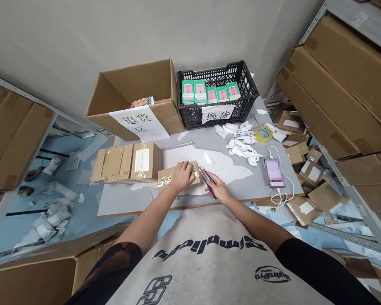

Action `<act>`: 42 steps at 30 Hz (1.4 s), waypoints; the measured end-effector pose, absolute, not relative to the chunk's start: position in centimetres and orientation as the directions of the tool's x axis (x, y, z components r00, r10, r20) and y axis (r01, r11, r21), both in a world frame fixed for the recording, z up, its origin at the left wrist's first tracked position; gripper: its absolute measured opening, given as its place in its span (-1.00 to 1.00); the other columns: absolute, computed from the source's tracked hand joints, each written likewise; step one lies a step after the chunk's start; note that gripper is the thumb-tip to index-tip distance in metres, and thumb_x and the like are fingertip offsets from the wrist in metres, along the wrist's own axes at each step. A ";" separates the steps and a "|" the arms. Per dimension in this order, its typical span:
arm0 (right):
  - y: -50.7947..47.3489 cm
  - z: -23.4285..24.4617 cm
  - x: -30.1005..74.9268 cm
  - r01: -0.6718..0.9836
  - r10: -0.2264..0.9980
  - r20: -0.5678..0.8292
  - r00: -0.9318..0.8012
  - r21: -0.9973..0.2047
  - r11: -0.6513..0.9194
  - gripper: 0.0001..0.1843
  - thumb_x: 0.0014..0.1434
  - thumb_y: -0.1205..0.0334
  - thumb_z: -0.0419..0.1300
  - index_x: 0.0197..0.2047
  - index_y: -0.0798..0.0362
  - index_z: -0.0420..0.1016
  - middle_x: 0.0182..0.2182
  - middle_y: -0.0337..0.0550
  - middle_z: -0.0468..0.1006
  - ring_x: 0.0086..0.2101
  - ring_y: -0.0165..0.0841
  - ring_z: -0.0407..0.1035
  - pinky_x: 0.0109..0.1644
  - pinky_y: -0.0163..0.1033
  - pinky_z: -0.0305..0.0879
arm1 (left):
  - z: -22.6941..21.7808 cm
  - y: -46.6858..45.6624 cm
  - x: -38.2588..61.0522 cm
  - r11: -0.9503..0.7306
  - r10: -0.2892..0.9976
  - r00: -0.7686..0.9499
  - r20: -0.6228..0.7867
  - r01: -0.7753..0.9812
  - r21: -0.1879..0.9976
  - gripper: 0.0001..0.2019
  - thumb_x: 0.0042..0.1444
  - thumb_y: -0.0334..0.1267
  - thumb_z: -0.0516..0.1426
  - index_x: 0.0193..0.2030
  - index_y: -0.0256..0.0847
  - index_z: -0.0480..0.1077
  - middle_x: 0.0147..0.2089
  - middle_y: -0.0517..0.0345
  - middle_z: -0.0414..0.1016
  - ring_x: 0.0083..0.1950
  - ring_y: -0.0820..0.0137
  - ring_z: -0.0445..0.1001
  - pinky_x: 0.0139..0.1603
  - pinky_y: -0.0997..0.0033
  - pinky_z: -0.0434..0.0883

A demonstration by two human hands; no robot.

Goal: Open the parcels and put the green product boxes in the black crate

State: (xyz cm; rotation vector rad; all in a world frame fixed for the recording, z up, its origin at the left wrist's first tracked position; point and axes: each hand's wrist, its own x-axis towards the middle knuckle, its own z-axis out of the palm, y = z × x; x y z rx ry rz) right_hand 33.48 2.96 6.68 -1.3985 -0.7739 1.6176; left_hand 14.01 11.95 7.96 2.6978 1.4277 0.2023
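Note:
My left hand (pixel 182 176) rests on top of a small cardboard parcel (pixel 164 178) wrapped in clear packing tape, and its fingers press near the parcel's right end. My right hand (pixel 220 189) grips a red and black box cutter (pixel 206 178), whose tip is close to the parcel's right edge. The parcel lies on a sheet of white paper (pixel 222 167) on the grey table (pixel 260 188). Next to it on the left stand several taped cardboard boxes (pixel 130 163).
A cardboard box (pixel 136 82) labelled with a paper sign and a black plastic crate (pixel 217 95) of green-and-pink packages stand at the back. Crumpled white paper, a tape roll (pixel 263 134) and a corded phone (pixel 274 173) lie on the right. Shelves of cardboard boxes flank both sides.

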 end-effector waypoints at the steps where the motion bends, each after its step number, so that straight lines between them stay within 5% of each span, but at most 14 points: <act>1: 2.9 6.8 33.5 -0.206 0.885 -0.464 -0.024 -0.864 -0.459 -0.40 0.18 0.09 0.20 0.29 -0.21 0.32 0.09 -0.17 0.49 -0.47 -0.45 0.49 -0.45 -0.21 0.56 | 8.1 12.0 14.1 -0.558 0.829 0.553 0.077 0.818 0.139 -0.67 0.28 -0.17 0.02 0.11 -0.26 0.29 0.20 -0.23 0.33 0.25 0.03 0.27 0.32 -0.12 0.15; 9: 2.9 7.7 33.3 -0.268 0.885 -0.464 -0.038 -0.848 -0.457 -0.39 0.17 0.11 0.20 0.31 -0.17 0.31 0.07 -0.15 0.51 -0.49 -0.47 0.47 -0.40 -0.19 0.58 | 8.1 12.1 14.1 -0.542 0.839 0.542 0.053 0.823 0.170 -0.58 0.32 -0.01 -0.03 0.20 -0.20 0.25 0.17 -0.19 0.35 0.15 0.06 0.32 0.24 -0.02 0.21; 21: 3.4 7.2 33.4 -0.304 0.871 -0.489 -0.040 -0.825 -0.477 -0.35 0.16 0.11 0.21 0.32 -0.06 0.30 -0.41 -0.26 0.58 -0.54 -0.42 0.45 -0.38 -0.15 0.58 | 7.8 11.7 14.3 -0.538 0.843 0.533 0.075 0.828 0.160 -0.58 0.36 -0.06 -0.10 0.21 -0.23 0.28 0.16 -0.17 0.35 0.13 0.07 0.28 0.25 0.03 0.19; 28: 3.2 7.8 33.7 -0.336 0.860 -0.507 -0.055 -0.801 -0.494 -0.35 0.13 0.13 0.23 0.30 -0.10 0.34 -0.21 -0.18 0.63 -0.53 -0.41 0.47 -0.39 -0.13 0.58 | 7.7 11.6 14.2 -0.520 0.853 0.515 0.080 0.832 0.193 -0.60 0.36 -0.08 -0.08 0.22 -0.17 0.27 0.20 -0.16 0.34 0.16 0.06 0.28 0.25 -0.02 0.18; 42: 3.0 7.3 33.7 -0.357 0.861 -0.503 -0.067 -0.794 -0.492 -0.34 0.13 0.12 0.25 0.31 -0.12 0.33 -0.12 -0.18 0.62 -0.53 -0.40 0.48 -0.40 -0.13 0.58 | 7.4 11.7 13.9 -0.514 0.856 0.503 0.118 0.805 0.296 -0.59 0.35 -0.04 -0.06 0.20 -0.21 0.31 0.23 -0.15 0.33 0.20 0.10 0.27 0.26 0.01 0.19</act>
